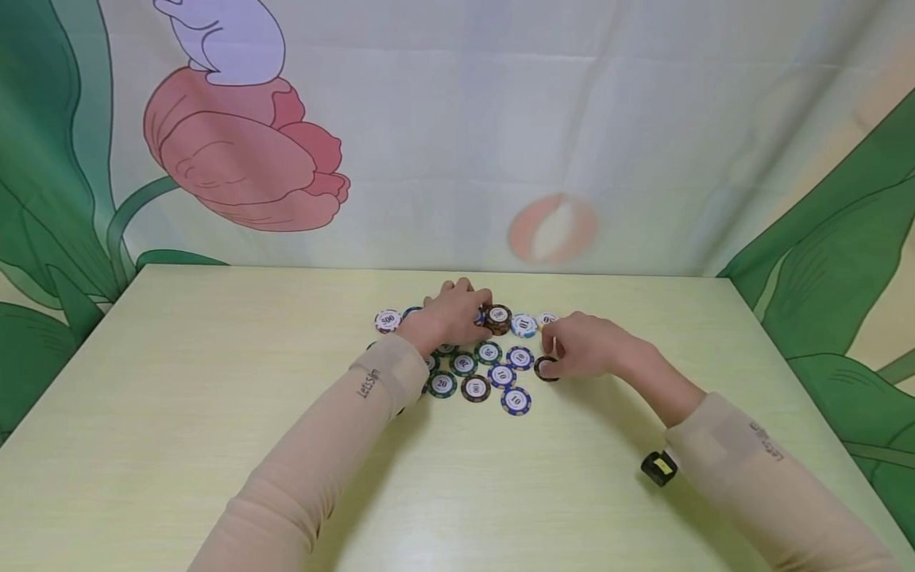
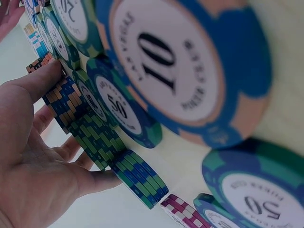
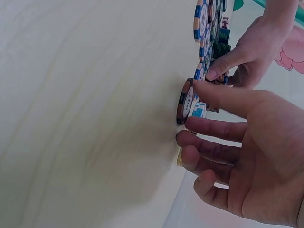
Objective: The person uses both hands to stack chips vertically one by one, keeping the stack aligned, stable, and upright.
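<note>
My left hand [image 1: 455, 314] reaches over the back row of poker chip stacks. In the left wrist view its thumb lies at the front near a black-and-orange stack [image 2: 37, 64], and its fingers curl behind a blue-and-orange stack [image 2: 65, 102] and a green stack [image 2: 97, 140]. A stack of black 100 chips [image 1: 498, 316] stands beside this hand. My right hand [image 1: 589, 345] pinches a dark brown-and-black poker chip [image 3: 185, 104] between thumb and index finger at the right end of the group. The other fingers of that hand are bent and hold nothing.
Several flat chips lie in front of the stacks, among them a blue 10 chip [image 1: 516, 401], a black 100 chip [image 1: 475, 388] and a green 20 chip [image 1: 442, 385]. Light blue chips [image 1: 524, 325] and a purple-and-white 500 chip [image 1: 388, 321] sit in the back row. A printed curtain [image 1: 429, 159] hangs behind the table [image 1: 214, 381].
</note>
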A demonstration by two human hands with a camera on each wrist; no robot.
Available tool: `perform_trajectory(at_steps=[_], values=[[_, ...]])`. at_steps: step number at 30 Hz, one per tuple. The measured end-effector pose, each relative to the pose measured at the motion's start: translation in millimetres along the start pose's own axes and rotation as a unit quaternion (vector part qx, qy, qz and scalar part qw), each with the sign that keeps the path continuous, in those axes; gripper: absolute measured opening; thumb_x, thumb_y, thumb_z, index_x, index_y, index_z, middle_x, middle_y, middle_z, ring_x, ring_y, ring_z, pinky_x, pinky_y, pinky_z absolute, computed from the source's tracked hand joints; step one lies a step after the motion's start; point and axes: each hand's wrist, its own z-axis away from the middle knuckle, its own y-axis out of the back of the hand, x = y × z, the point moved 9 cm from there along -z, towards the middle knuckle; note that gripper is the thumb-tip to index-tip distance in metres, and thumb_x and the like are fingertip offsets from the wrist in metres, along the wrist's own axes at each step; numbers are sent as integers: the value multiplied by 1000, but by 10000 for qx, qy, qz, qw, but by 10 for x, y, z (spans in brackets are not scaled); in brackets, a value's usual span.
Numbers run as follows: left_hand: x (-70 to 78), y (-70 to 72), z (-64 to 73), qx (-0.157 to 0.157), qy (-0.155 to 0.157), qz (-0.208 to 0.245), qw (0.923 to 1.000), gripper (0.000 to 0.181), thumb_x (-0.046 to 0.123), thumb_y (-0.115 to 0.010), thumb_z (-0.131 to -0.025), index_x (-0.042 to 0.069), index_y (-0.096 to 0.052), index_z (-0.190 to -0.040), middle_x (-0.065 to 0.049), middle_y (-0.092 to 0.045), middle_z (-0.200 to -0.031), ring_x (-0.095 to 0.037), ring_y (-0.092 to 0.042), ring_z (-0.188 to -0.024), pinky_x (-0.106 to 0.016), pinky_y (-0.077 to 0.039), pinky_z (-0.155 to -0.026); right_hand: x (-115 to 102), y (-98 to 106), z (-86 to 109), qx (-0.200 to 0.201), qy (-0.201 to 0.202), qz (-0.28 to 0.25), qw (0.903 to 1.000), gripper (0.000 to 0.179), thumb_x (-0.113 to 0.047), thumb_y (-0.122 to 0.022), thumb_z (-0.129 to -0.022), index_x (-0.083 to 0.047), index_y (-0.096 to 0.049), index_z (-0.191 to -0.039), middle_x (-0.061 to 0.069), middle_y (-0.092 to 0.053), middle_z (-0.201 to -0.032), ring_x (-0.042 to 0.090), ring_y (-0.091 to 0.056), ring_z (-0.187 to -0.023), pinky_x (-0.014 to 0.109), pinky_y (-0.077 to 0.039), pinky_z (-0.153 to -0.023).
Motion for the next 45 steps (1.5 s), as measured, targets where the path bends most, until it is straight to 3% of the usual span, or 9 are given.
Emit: perform_trajectory(at_steps=[5, 18, 29, 45], values=[[-3, 3, 7, -2, 21, 18, 10000, 49, 39, -68, -100, 21, -53, -143, -15, -42, -146, -36, -38, -133, -64, -39, -102, -59, 8, 26, 22, 211, 134, 9997, 32, -26, -86, -83, -8, -69, -104, 1, -61, -88, 19, -55, -80, 37, -47, -72], [-9, 1, 2, -5, 41, -9, 10000, 49, 39, -67, -100, 21, -52, -143, -15, -41, -146, -35, -38, -133, -62, -39, -102, -142, -23, 25, 129, 478, 178, 9986, 16, -10, -77, -81, -7, -63, -87, 0, -53, -75, 17, -46, -70, 32, -36, -63], [-6, -6, -6, 20, 23, -39, 10000, 49, 40, -67, -100, 21, -53, -143, -15, -42, -146, -35, -39, -132, -62, -40, -101, -108, -1, 1, 195, 298, 179, 9992, 15, -13, -73, -81, -8, -61, -88, 0, -56, -75, 16, -47, -66, 31, -36, -59], [-16, -3, -16, 58, 40, -67, 10000, 47, 41, -68, -99, 22, -54, -140, -14, -43, -144, -34, -39, -130, -62, -41, -100, -213, 213, -99, 1345, 541, 118, 9894, 27, -18, -75, -83, -4, -65, -103, 3, -62, -92, 20, -57, -81, 36, -50, -71]])
